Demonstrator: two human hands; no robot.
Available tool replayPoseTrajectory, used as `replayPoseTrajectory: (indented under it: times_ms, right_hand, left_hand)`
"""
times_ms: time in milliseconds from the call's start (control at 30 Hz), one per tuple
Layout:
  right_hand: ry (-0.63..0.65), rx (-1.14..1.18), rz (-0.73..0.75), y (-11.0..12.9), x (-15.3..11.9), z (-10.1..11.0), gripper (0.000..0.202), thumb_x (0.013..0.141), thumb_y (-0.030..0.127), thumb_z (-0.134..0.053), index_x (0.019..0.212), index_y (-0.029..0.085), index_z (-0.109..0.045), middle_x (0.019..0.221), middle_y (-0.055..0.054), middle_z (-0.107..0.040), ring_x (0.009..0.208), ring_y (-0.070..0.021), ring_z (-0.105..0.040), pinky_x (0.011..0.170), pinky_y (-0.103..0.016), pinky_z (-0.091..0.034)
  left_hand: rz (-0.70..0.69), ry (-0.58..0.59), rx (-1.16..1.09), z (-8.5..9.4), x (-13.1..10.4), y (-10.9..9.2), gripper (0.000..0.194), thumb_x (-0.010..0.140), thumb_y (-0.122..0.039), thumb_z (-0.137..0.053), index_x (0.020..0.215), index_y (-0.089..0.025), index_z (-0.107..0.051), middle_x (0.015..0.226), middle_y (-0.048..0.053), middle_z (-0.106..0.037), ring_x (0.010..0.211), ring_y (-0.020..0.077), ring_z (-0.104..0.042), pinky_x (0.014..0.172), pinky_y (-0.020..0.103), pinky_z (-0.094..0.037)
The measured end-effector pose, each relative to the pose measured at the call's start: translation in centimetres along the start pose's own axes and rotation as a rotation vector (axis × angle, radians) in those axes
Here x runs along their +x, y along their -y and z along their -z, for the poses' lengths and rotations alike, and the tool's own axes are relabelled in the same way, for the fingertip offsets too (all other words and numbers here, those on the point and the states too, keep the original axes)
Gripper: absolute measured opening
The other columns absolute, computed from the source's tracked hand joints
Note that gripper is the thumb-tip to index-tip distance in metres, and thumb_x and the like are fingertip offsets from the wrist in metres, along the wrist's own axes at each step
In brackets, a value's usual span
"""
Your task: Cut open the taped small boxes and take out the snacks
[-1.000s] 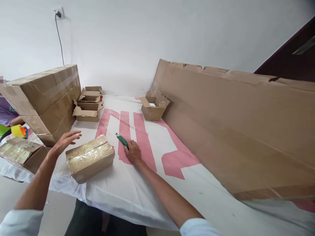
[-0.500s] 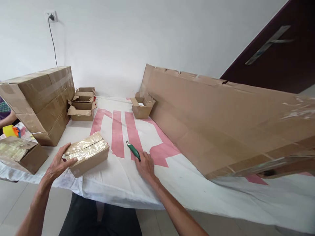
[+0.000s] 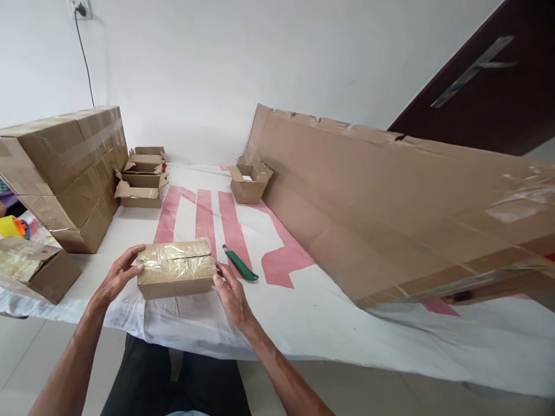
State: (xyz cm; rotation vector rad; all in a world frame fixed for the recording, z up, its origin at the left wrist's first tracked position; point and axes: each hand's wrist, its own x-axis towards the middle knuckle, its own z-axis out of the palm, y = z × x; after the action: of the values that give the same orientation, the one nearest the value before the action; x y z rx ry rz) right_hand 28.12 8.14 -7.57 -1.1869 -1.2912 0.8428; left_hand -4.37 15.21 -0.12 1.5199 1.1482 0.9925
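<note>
A taped cardboard box lies near the table's front edge, its long side facing me, with a slit along the tape on top. My left hand grips its left end, thumb and fingers at the corner. At the right end, my right hand holds the box with its fingers behind the corner and thumb in front. A green cutter rests on the cloth just beyond my right hand, touched by neither hand.
Stacked taped boxes stand at the left, another box before them. Open boxes sit behind. A small open box touches a large cardboard sheet on the right. A yellow tape dispenser is far left.
My right hand has let go of the green cutter and taken the box's right end. The box has turned square to me and shifted right, with my left hand still on it.
</note>
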Motion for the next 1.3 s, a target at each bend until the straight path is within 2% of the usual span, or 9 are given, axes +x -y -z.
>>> replayPoseTrajectory:
  times_ms: [100,267,467,600,833,933,1067,1200,1300]
  right_hand:
    - [0.005,-0.042,-0.020,0.6,-1.3,0.4,0.056,0.110,0.064,-0.056,0.147,0.025,-0.070,0.142,-0.012,-0.071,0.121,-0.0279,-0.070,0.098,-0.038,-0.061]
    - [-0.004,-0.042,-0.029,0.8,-2.6,1.0,0.057,0.109,0.065,-0.058,0.146,0.024,-0.070,0.137,-0.013,-0.072,0.117,-0.0287,-0.071,0.094,-0.038,-0.062]
    - [-0.077,0.008,-0.071,1.2,-2.7,0.7,0.058,0.107,0.065,-0.060,0.141,0.021,-0.075,0.133,-0.014,-0.074,0.100,-0.0266,-0.071,0.080,-0.037,-0.063]
    - [-0.073,0.029,-0.082,0.9,-2.2,0.5,0.059,0.106,0.066,-0.060,0.141,0.021,-0.076,0.131,-0.014,-0.074,0.096,-0.0261,-0.069,0.073,-0.035,-0.062]
    - [-0.039,-0.039,-0.061,0.1,-1.5,0.3,0.059,0.106,0.068,-0.061,0.143,0.024,-0.073,0.138,-0.013,-0.070,0.106,-0.0273,-0.070,0.085,-0.038,-0.063]
    - [-0.001,-0.046,-0.048,0.1,-1.7,0.5,0.058,0.107,0.067,-0.061,0.145,0.025,-0.070,0.141,-0.013,-0.068,0.113,-0.0281,-0.070,0.091,-0.039,-0.063]
    - [0.031,-0.068,-0.044,0.4,-2.2,0.7,0.057,0.108,0.066,-0.060,0.148,0.025,-0.067,0.143,-0.014,-0.067,0.117,-0.0287,-0.070,0.093,-0.040,-0.062]
    - [0.041,-0.097,-0.018,0.8,-2.2,0.7,0.054,0.109,0.062,-0.058,0.148,0.025,-0.065,0.140,-0.013,-0.068,0.118,-0.0290,-0.069,0.094,-0.040,-0.061]
    - [0.035,-0.106,0.001,1.4,-2.1,0.5,0.051,0.109,0.059,-0.059,0.147,0.025,-0.065,0.137,-0.013,-0.068,0.115,-0.0280,-0.070,0.092,-0.039,-0.062]
  left_hand:
    - [-0.022,-0.021,-0.100,0.1,-0.4,0.7,0.071,0.081,-0.066,-0.089,0.136,-0.024,-0.077,0.161,0.014,-0.068,0.156,0.0423,-0.055,0.128,0.050,-0.047]
    - [-0.049,-0.037,-0.214,-0.5,-0.8,1.2,0.060,0.085,-0.058,-0.090,0.132,-0.024,-0.076,0.162,0.015,-0.068,0.155,0.0403,-0.058,0.129,0.051,-0.046]
    - [-0.039,-0.044,-0.292,-0.5,-1.6,1.1,0.046,0.082,-0.052,-0.094,0.115,-0.025,-0.076,0.155,0.013,-0.073,0.155,0.0399,-0.058,0.133,0.054,-0.041]
    - [-0.005,-0.041,-0.291,-0.1,-1.9,1.1,0.049,0.077,-0.051,-0.097,0.113,-0.025,-0.077,0.156,0.014,-0.072,0.157,0.0414,-0.056,0.134,0.056,-0.038]
    - [-0.004,-0.036,-0.209,-1.1,-1.6,-0.4,0.050,0.073,-0.062,-0.099,0.098,-0.022,-0.085,0.162,0.014,-0.067,0.152,0.0458,-0.059,0.131,0.056,-0.043]
    - [-0.018,0.026,-0.177,-1.4,-1.3,-1.1,0.056,0.072,-0.065,-0.099,0.105,-0.021,-0.088,0.163,0.016,-0.065,0.149,0.0450,-0.061,0.123,0.053,-0.053]
    - [-0.035,0.067,-0.157,-1.3,-1.2,-1.4,0.054,0.074,-0.059,-0.100,0.113,-0.023,-0.089,0.163,0.014,-0.065,0.147,0.0421,-0.062,0.114,0.048,-0.060]
    - [-0.049,0.049,-0.119,-1.4,-1.2,-1.0,0.051,0.074,-0.053,-0.101,0.115,-0.024,-0.089,0.161,0.014,-0.066,0.145,0.0399,-0.064,0.115,0.046,-0.060]
    - [-0.057,0.003,-0.075,-1.5,-0.9,-0.6,0.055,0.074,-0.055,-0.099,0.118,-0.024,-0.088,0.159,0.014,-0.067,0.145,0.0411,-0.064,0.110,0.045,-0.063]
